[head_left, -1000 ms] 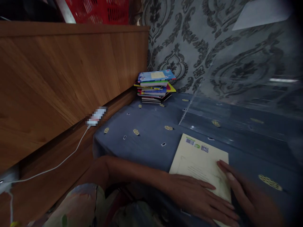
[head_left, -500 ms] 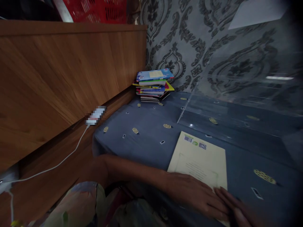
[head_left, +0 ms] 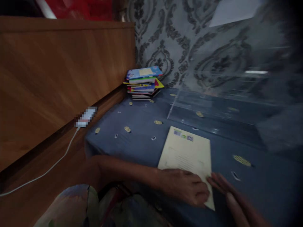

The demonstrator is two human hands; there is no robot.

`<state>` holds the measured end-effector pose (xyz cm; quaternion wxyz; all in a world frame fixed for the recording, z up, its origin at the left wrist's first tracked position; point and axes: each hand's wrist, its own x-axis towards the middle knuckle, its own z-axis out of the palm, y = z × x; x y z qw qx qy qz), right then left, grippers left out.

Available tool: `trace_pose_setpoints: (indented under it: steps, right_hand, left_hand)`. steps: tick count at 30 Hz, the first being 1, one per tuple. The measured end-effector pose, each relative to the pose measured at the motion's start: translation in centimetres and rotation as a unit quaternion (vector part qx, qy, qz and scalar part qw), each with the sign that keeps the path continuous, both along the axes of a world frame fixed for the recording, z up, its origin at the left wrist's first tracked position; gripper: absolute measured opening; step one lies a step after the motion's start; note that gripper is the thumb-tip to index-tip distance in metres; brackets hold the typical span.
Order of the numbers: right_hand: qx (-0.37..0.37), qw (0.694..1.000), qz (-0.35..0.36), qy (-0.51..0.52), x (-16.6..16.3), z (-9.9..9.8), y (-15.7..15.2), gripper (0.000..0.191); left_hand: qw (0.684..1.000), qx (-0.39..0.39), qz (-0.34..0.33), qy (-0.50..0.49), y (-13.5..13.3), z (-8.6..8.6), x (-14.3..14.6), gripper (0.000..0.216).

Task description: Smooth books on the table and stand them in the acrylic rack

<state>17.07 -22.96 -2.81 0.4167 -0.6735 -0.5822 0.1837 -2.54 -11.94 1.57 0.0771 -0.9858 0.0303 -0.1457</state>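
A cream booklet (head_left: 187, 151) with small printed labels along its far edge lies on a dark blue patterned cloth. Across its near part rests my left hand (head_left: 183, 186), palm down, pressing on the cover with its fingers slightly bent. My right hand (head_left: 228, 195) is at the booklet's right edge, its fingers stretched out and their tips touching or very close to that edge. The thumb stands apart from those fingers, and nothing shows between them. Part of the right hand is blurred.
A stack of books (head_left: 143, 83) stands at the back by the wooden cabinet (head_left: 66, 63). A clear plastic panel (head_left: 213, 110) rises behind the booklet. On the left ledge lies a blurred-out device (head_left: 86, 116) with a white cable (head_left: 59, 162). The patterned cloth (head_left: 139, 142) covers the table.
The whole view has shifted, so everything sits further left. My left hand's fingers are more bent, and my right hand has drawn apart from it, to the booklet's right edge.
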Motion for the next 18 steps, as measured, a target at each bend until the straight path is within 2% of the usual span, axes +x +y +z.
trace_pose_setpoints:
  steps: [3,6,9,13,18]
  right_hand:
    - [-0.02,0.998,-0.003,0.063,-0.9,1.7,-0.7,0.047]
    - [-0.007,0.995,0.0,0.098,-1.4,2.9,-0.7,0.044]
    - [-0.001,0.992,0.016,0.124,-1.5,3.2,-0.7,0.042]
    - [0.005,0.99,0.026,0.136,-1.6,3.2,-1.0,0.041]
    - [0.015,0.991,0.007,0.136,-1.7,3.3,-1.3,0.039]
  left_hand:
    - [1.0,-0.008,0.005,-0.028,-0.5,0.2,-0.1,0.038]
    - [0.999,-0.022,0.013,-0.04,-0.3,0.3,-0.2,0.026]
    - [0.998,-0.03,0.012,-0.048,-0.2,0.3,-0.2,0.02]
    - [0.999,-0.037,0.009,-0.037,-0.6,0.4,-0.2,0.026]
    - [0.995,-0.099,0.02,-0.027,0.6,1.0,0.0,0.029]
